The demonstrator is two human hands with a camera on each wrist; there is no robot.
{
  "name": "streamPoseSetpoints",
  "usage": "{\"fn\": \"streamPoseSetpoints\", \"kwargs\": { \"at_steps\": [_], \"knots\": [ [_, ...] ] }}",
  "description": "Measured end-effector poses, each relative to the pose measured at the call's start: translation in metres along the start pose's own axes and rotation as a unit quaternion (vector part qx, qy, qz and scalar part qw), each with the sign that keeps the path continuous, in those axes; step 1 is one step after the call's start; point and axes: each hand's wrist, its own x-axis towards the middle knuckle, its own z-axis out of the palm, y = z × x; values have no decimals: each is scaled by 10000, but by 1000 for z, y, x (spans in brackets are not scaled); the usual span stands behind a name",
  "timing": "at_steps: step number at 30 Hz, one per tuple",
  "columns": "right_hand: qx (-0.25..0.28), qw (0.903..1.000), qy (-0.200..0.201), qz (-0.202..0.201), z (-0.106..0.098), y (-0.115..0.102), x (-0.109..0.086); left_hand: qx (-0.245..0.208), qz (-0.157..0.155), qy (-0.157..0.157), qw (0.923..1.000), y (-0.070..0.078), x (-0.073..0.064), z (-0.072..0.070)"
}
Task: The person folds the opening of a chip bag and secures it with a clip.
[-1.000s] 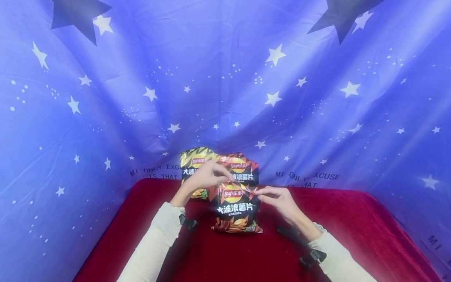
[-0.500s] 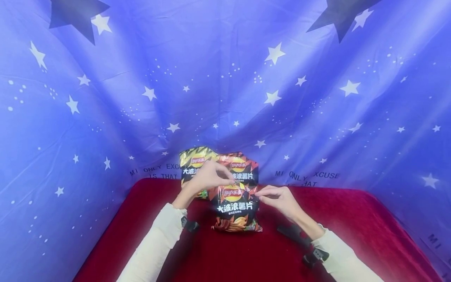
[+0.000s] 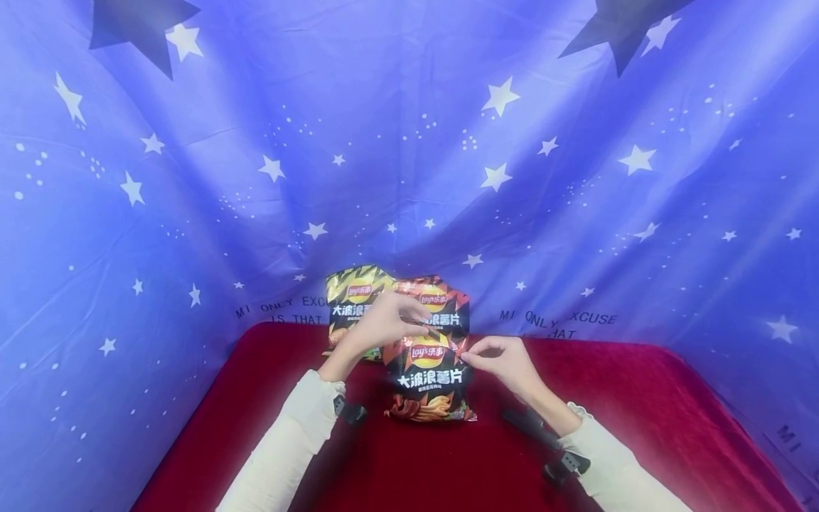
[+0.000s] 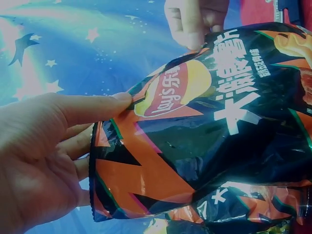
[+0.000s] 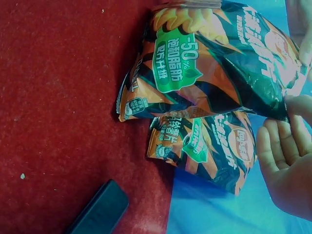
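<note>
In the head view a black and red Lay's chip bag (image 3: 430, 384) stands upright on the red cloth. My left hand (image 3: 377, 323) pinches its top edge; the left wrist view shows the thumb (image 4: 119, 102) on the front and the fingers behind. On the opposite side my right hand (image 3: 505, 359) pinches the bag's upper right corner, seen in the right wrist view between thumb and fingers. A second red and black chip bag (image 3: 448, 302) stands right behind. Left of that is a yellow and black chip bag (image 3: 348, 284), partly hidden by my left hand.
A red velvety cloth (image 3: 614, 398) covers the table. Blue star-printed fabric (image 3: 409, 185) hangs around its back and sides. A dark strapped device (image 3: 566, 462) sits at my right wrist and another (image 3: 350, 410) at my left.
My left thumb and fingers have spread slightly apart at the front bag's top. The upper part of that bag has shifted slightly right. The two bags behind stay put.
</note>
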Motion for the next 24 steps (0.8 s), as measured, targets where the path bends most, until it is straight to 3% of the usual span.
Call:
{"fn": "streamPoseSetpoints", "kwargs": {
  "at_steps": [6, 13, 19, 24],
  "knots": [
    [202, 9996, -175, -39, -2, -2, 3, 215, -141, -204, 9995, 3, 1, -3],
    [202, 9990, -378, -83, -3, -7, 5, 589, -18, -261, 9979, 1, 4, -8],
    [685, 9961, -553, -38, 0, -10, 9, 521, -9, -405, 9978, 1, 6, -15],
    [723, 9949, -698, 52, 3, -11, 10, 433, 71, -455, 9980, 2, 5, -16]
  ]
}}
